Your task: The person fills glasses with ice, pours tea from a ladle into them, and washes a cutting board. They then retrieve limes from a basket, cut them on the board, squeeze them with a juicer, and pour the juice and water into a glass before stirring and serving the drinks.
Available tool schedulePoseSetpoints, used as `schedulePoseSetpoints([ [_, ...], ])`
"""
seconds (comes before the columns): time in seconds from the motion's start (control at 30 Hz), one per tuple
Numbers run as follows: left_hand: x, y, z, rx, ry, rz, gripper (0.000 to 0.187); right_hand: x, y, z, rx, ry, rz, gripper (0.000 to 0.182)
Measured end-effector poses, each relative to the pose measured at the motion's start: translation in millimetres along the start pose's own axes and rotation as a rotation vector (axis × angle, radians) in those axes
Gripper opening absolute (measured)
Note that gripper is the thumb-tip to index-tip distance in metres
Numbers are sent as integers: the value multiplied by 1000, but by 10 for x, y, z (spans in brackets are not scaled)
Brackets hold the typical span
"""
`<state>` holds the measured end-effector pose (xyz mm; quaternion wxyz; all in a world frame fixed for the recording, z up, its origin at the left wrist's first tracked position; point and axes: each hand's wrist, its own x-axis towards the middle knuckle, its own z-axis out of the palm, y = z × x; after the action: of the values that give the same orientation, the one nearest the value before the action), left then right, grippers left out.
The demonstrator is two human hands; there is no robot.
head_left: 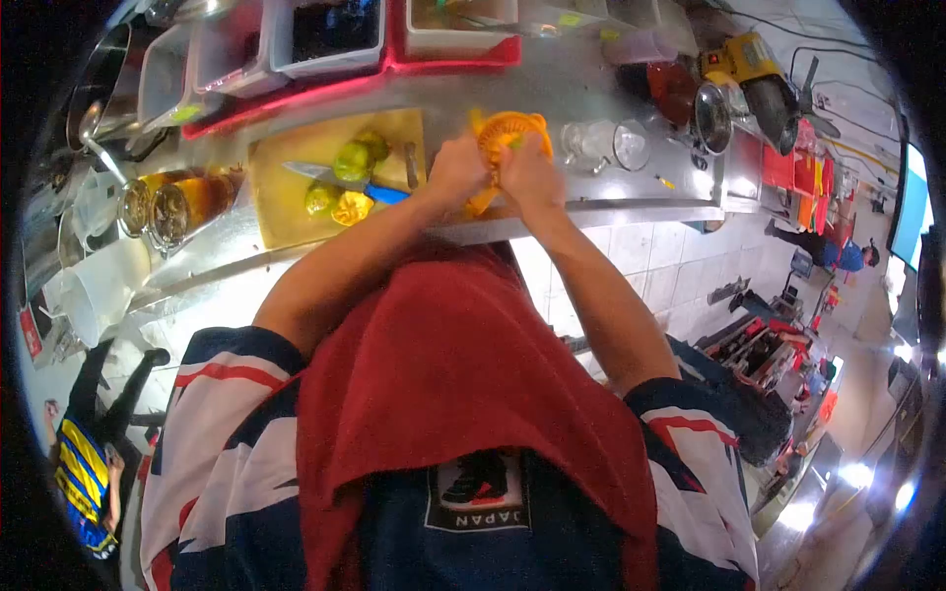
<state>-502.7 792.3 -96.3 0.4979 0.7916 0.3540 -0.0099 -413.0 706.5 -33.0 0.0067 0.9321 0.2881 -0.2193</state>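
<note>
An orange plastic citrus juicer (510, 124) stands at the counter's front edge between my hands. My left hand (460, 170) is closed at the juicer's left side, its fingertips partly hidden. From the right, my right hand (532, 177) presses down into the juicer with bent fingers, around a bit of green citrus fruit (514, 144) that mostly hides under them. Left of my hands lies a yellow cutting board (278, 197). On it are a knife with a blue handle (386, 194), several green citrus fruits (353, 161) and a squeezed yellow half (352, 208).
Glass mugs (629, 148) stand right of the juicer. Jars of amber drink (175, 209) and a white pitcher (99, 291) are at the left. White tubs (330, 44) sit in a red tray (453, 55) at the back. People (84, 483) are in the room.
</note>
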Motion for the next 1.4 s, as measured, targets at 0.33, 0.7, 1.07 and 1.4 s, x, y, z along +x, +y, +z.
schedulePoseSetpoints([
  [0.33,-65,68,-156,125,-55,209,37,98,-90,150,-72,75,-53,38],
  [0.7,-79,15,-241,-15,-151,77,26,199,29,317,11,100,67,36],
  [1.07,-666,-57,-922,-63,-31,212,35,-112,-63,36,31,165,-151,32],
  [1.4,-1278,-234,-1766,-276,197,257,12,-1056,-920,200,563,376,-671,29],
])
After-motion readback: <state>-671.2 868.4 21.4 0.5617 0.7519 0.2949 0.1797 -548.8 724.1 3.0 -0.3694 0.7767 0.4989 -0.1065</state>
